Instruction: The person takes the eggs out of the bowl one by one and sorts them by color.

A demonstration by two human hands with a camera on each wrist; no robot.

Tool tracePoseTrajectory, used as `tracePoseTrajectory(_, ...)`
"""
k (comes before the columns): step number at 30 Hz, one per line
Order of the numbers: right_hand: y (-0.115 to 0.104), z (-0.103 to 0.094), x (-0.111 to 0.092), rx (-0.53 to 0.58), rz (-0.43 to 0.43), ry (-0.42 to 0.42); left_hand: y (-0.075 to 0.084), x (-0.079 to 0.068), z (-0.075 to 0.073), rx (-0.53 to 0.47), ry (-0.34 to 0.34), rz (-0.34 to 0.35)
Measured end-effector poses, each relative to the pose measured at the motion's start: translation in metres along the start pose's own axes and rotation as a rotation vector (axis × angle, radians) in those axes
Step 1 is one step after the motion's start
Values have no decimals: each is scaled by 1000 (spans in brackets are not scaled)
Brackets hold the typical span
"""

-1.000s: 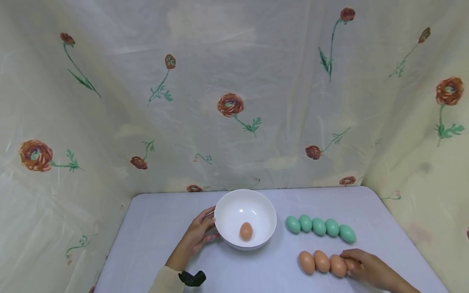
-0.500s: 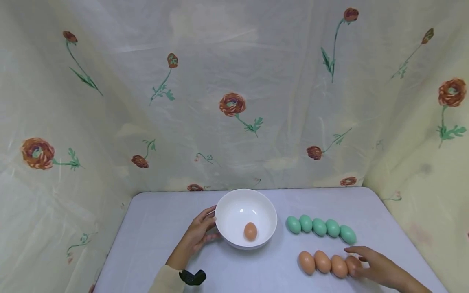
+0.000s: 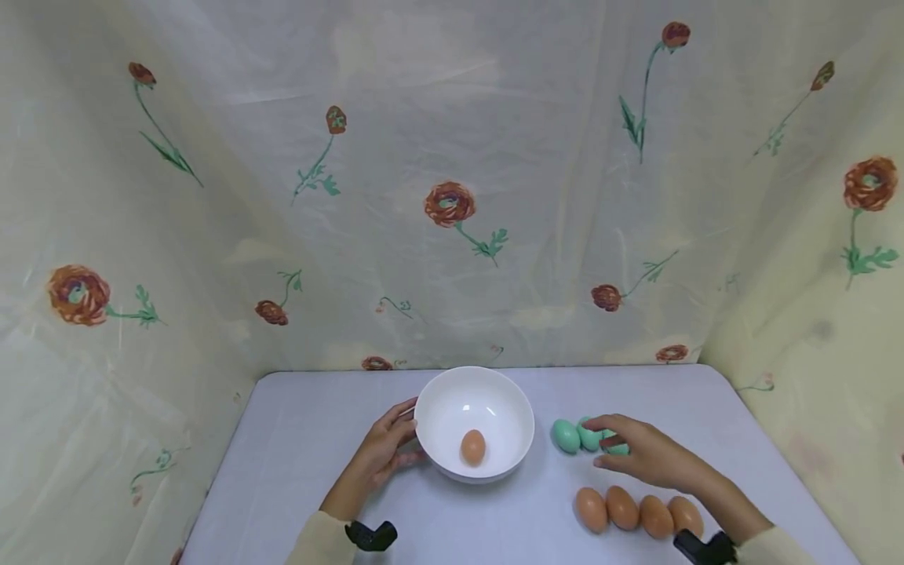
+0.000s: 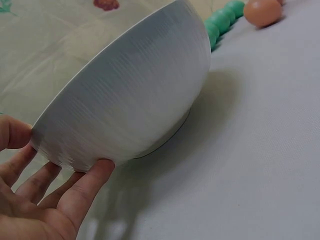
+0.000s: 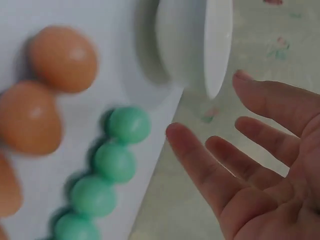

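Observation:
A white bowl stands on the table with one brown egg inside it. My left hand touches the bowl's outer left side; in the left wrist view its fingertips lie spread against the outer wall. Over the row of green eggs hovers my right hand, fingers apart and holding nothing. It hides the right part of that row in the head view, while several green eggs show in the right wrist view. Nearer me lies a row of brown eggs, partly beside my right forearm.
A pale cloth covers the table. Behind and at both sides hangs a flower-printed curtain. Black straps with camera mounts sit on both wrists.
My right hand has left the rightmost brown egg and moved up and left over the green eggs. The brown egg in the bowl has rocked slightly. My left hand stays at the bowl.

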State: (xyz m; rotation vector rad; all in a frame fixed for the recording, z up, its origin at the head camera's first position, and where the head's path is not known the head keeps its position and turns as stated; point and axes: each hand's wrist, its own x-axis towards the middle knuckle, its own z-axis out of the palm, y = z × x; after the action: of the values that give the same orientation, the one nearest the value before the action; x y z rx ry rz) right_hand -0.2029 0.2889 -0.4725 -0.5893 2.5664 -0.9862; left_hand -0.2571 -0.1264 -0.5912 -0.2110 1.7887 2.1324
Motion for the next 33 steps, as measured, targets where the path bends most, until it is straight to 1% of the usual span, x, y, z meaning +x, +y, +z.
tracePoseTrajectory(4, -27, 9, 34, 41, -34, -29, 1, 1, 0, 4, 8, -5)
tracePoseTrajectory(8, -45, 24, 68, 43, -71, -60, 2, 2, -1, 0, 14, -7)
tracePoseTrajectory(11, -53, 40, 92, 43, -40, -91, 2, 2, 0, -2, 11, -5)
tracePoseTrajectory(13, -56, 51, 106, 47, 5, -111, 1, 2, 1, -9, 6, -9)
tracePoseTrajectory(18, -64, 73, 132, 63, 92, -159, -1, 2, 1, -18, 7, -19)
tracePoseTrajectory(22, -73, 83, 149, 50, 100, -181, 2, 2, -2, -21, 14, -7)
tracePoseTrajectory(24, -78, 88, 156, 34, 83, -190, 4, 2, -5, -24, 20, 2)
tracePoseTrajectory(26, -81, 93, 163, -18, 34, -209, 5, 2, -6, -27, 24, 12)
tracePoseTrajectory(28, -83, 98, 167, -125, -34, -226, 4, 1, -7, -28, 14, 22)
tracePoseTrajectory(31, -81, 105, 171, -310, -156, -248, 0, 1, -6, -29, -24, 29)
tracePoseTrajectory(33, -80, 108, 173, -399, -208, -256, -3, 1, -6, -32, -40, 27)
